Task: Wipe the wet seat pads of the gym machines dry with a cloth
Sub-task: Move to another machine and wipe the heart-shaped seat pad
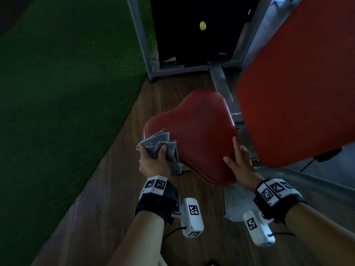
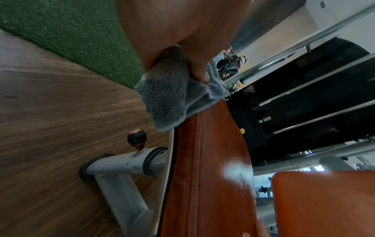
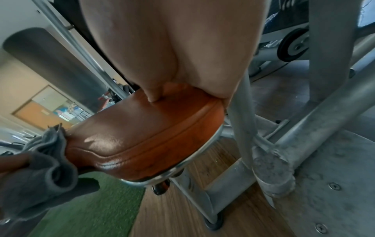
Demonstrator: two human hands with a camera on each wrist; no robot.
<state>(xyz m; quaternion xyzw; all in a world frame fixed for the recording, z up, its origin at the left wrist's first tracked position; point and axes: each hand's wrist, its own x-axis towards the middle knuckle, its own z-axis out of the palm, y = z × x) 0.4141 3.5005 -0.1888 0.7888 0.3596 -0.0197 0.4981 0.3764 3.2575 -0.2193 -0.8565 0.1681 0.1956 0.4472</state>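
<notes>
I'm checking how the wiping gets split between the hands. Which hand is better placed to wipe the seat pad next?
The left hand: it already grips the grey cloth against the seat pad at its left edge. The right hand holds no cloth and rests open on the pad's right side.

Left hand (image 1: 153, 160) fingers curled, thumb pinching inward; right hand (image 1: 239, 160) fingers straight, thumb spread.
</notes>
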